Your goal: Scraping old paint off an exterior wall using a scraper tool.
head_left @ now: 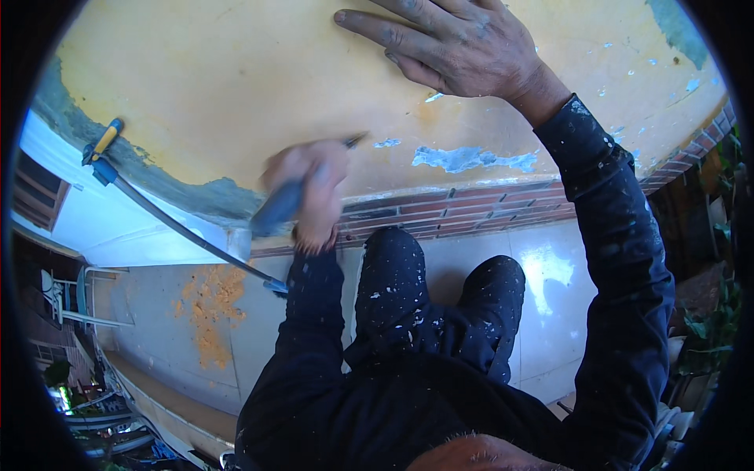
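My left hand point(310, 184) is closed around a blue-handled tool point(276, 207), which looks like a scraper. A dark, narrow tip point(356, 140) sticks out past the fingers toward the yellow wall point(236, 78). Motion blurs this hand and the tool, so the tip's exact shape and its contact with the wall are unclear. Higher up and to the right, my right hand point(479, 51) lies on the painted surface with fingers spread, holding nothing. Between and below the hands, bare bluish-grey patches point(463, 158) show where paint is gone.
A brick band point(471, 208) runs along the wall's foot above pale floor tiles point(314, 345). Orange flakes point(210, 314) litter the floor at left. A long dark bar with a yellow-and-black end piece point(105, 141) slants at left. A chair point(67, 302) stands far left; plants point(711, 330) grow at right.
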Demonstrator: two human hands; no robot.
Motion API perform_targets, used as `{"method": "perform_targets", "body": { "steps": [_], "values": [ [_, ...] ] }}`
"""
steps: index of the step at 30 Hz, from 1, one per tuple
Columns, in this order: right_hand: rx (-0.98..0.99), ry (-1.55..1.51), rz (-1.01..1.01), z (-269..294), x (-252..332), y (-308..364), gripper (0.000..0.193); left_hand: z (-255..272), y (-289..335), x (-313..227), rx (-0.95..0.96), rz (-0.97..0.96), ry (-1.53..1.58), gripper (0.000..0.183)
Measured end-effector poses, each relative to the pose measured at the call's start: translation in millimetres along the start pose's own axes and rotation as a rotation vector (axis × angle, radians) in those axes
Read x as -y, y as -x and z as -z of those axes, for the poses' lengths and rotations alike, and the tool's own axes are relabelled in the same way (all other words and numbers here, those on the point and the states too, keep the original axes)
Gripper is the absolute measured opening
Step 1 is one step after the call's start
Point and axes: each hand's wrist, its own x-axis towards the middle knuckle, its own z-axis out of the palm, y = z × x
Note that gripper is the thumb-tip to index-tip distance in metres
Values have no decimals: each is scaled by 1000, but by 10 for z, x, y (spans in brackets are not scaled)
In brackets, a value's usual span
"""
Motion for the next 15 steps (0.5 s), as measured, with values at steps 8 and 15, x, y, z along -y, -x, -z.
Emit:
{"method": "perform_targets", "body": {
  "steps": [8,15],
  "values": [
    [-59,-190,-59,-10,20,38,45,56,-245,-182,234,-118,795,27],
    [-125,-250,-34,-142,-7,59,46,306,-28,92,267,81,800,22]
  ]
}}
